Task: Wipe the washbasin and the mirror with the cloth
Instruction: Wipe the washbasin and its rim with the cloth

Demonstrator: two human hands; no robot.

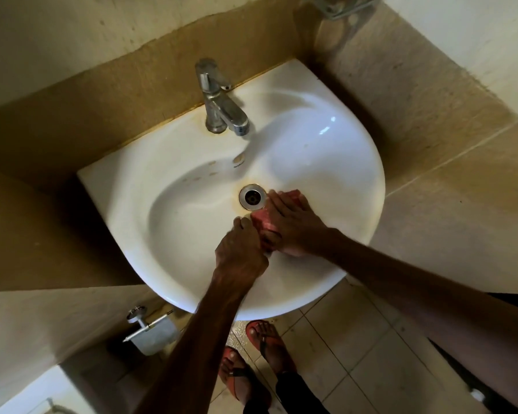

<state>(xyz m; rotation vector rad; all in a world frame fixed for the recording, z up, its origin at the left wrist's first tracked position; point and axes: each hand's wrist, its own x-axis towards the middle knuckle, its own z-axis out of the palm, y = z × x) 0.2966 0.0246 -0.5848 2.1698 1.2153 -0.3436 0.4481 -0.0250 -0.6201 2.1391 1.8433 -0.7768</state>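
A white washbasin (pixel 326 162) fills the middle of the view, with a metal drain (pixel 252 197) at its bottom. A red cloth (pixel 263 224) lies bunched in the bowl just right of the drain. My right hand (pixel 293 225) lies over the cloth with fingers stretched toward the drain. My left hand (pixel 241 249) grips the cloth's near end with curled fingers. Most of the cloth is hidden under both hands. The mirror is not in view.
A chrome tap (pixel 222 103) stands at the basin's back rim against a tan tiled wall. A wire soap rack (pixel 341 6) hangs at the top right. A toilet-roll holder (pixel 150 330) is on the wall at lower left. My feet in red sandals (pixel 263 342) stand on the tiled floor.
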